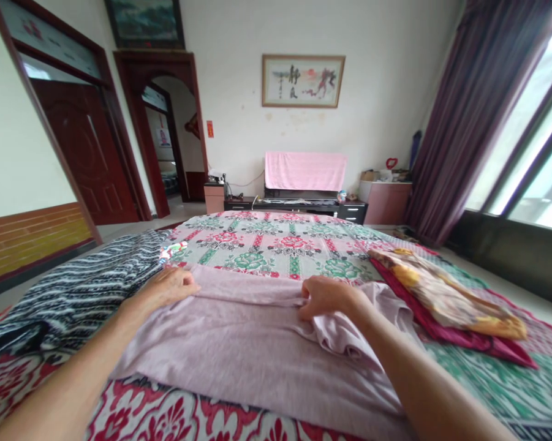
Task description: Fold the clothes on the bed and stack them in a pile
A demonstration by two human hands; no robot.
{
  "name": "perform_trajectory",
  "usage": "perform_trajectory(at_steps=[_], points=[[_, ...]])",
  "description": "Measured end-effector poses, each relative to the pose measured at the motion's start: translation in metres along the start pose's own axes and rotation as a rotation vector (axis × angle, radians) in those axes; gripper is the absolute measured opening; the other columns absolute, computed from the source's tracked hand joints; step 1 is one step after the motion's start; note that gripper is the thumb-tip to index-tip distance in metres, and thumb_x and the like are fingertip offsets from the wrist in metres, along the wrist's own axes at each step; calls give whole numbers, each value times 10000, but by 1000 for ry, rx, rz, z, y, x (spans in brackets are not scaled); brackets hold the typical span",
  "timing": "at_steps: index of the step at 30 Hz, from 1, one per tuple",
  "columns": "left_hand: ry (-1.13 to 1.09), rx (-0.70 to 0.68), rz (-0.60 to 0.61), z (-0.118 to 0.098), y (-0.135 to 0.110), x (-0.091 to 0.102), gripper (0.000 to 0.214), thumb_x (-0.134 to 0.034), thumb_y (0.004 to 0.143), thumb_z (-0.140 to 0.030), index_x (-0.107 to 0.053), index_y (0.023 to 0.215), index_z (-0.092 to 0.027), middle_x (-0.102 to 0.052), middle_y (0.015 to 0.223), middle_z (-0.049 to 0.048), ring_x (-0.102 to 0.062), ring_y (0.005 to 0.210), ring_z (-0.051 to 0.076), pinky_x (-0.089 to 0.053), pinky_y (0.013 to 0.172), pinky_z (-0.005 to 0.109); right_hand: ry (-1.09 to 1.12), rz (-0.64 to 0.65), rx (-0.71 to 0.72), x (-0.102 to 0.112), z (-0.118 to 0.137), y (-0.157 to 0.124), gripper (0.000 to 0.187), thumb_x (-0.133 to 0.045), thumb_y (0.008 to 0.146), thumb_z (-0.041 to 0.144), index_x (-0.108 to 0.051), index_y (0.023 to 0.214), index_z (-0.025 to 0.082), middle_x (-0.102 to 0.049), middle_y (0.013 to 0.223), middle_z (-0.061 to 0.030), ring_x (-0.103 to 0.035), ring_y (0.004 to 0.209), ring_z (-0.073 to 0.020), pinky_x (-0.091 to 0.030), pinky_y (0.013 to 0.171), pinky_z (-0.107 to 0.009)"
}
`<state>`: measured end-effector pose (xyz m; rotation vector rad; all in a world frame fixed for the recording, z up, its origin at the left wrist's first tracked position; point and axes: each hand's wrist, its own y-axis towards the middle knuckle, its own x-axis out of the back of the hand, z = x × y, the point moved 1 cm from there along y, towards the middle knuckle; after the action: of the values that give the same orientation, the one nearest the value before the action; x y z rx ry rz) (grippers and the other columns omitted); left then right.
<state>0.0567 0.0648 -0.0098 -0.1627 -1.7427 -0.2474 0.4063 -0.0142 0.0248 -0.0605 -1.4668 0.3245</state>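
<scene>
A pale mauve knit top (252,349) lies spread across the patterned bed cover (294,248) in front of me, with a folded line along its far side. At its far left corner, my left hand (172,286) is closed, thumb and fingers pinching the fabric. My right hand (328,296) has its fingers curled down on the far edge at the right, gripping the cloth there. Beside and below the right wrist, part of the top is bunched into a loose roll. My right forearm covers some of its right side.
A black-and-white striped cloth (92,275) lies crumpled on the left. On the right rests a yellow-and-cream folded garment (445,294) over a magenta cloth (500,350). A small colourful printed item (173,251) is beyond my left hand. A low cabinet (353,212) stands against the far wall.
</scene>
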Motion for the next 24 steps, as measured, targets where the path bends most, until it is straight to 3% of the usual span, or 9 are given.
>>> perform_trajectory(at_steps=[4, 7, 9, 12, 16, 20, 24], points=[[-26, 14, 30, 6, 1, -5, 296, -536, 690, -474, -651, 690, -201, -635, 641, 6, -576, 639, 176, -350, 580, 260, -25, 47, 60, -3, -3, -3, 469, -628, 590, 158, -672, 1057, 153, -689, 977, -95, -625, 827, -204, -426, 591, -237], [22, 18, 50, 4, 0, -2, 249, -561, 689, -429, -656, 722, -201, -644, 682, 20, -586, 695, 197, -379, 625, 270, 71, 41, 97, 8, -17, -7, 473, -649, 649, 283, -653, 1112, 186, -686, 1009, -71, -626, 834, -186, -441, 630, -229], [75, -18, -6, -7, -2, 2, 223, -589, 678, -367, -670, 801, -200, -662, 781, 34, -589, 799, 216, -408, 716, 283, 124, -46, 81, 19, -31, -11, 386, -600, 715, 327, -674, 1068, 191, -690, 996, -63, -626, 828, -168, -438, 651, -218], [91, -182, -86, -45, -6, 5, 266, -552, 734, -318, -666, 943, -201, -657, 990, 55, -575, 947, 225, -417, 846, 322, 84, -195, -42, 32, -57, -22, 242, -532, 758, 261, -714, 892, 174, -700, 844, -53, -621, 754, -149, -412, 616, -209], [-42, -490, -127, -113, -9, -7, 270, -510, 804, -293, -655, 1016, -208, -640, 1093, 57, -576, 1022, 204, -421, 925, 320, -13, -266, -331, 36, -92, -44, 181, -547, 735, 244, -679, 660, 145, -638, 610, -46, -574, 577, -138, -369, 509, -218], [-106, -703, -159, -170, -12, -30, 340, -526, 817, -248, -610, 1145, -216, -627, 1140, 65, -572, 1050, 194, -430, 951, 314, 202, -159, -525, 23, -118, -55, 356, -532, 782, 396, -609, 538, 149, -605, 558, -60, -549, 479, -126, -417, 479, -231], [-105, -808, -154, -208, -12, -51, 444, -517, 796, -144, -563, 1230, -223, -594, 1190, 72, -558, 1069, 197, -450, 931, 308, 406, -53, -566, 5, -127, -47, 445, -556, 761, 540, -592, 526, 164, -592, 560, -74, -567, 491, -146, -459, 490, -264]])
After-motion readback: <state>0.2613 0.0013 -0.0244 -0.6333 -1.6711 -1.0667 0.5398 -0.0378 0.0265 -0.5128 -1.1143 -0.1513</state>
